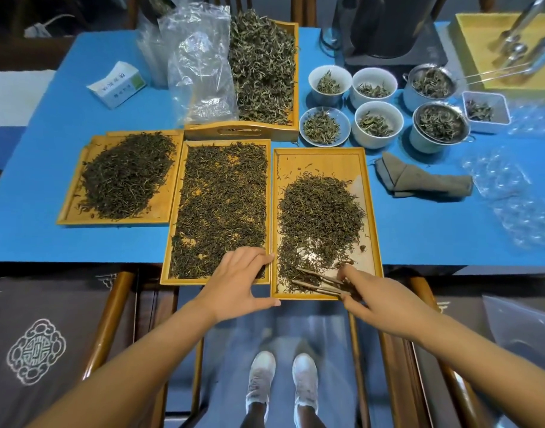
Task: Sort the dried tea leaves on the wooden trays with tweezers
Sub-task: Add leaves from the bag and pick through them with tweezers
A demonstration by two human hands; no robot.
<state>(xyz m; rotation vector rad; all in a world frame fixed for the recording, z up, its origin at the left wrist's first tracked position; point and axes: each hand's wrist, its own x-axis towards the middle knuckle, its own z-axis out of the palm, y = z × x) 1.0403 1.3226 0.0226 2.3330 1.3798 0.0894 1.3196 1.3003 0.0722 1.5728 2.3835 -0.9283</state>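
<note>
Three flat wooden trays of dark dried tea leaves lie on the blue table: a left tray (68,208), a middle tray (169,273) and a right tray (368,211). My right hand (379,299) pinches wooden tweezers (319,281) at the right tray's near end, their tips lying in the leaves (317,211) and pointing left. My left hand (237,282) rests with spread fingers on the near right corner of the middle tray, its thumb at the right tray's near left corner.
A deeper tray (294,72) heaped with greener leaves stands behind, beside clear plastic bags (200,63) and a small box (116,84). Several white bowls (329,81) and strainer cups (439,126) hold leaves at back right. A folded grey cloth (419,180) lies right of the trays.
</note>
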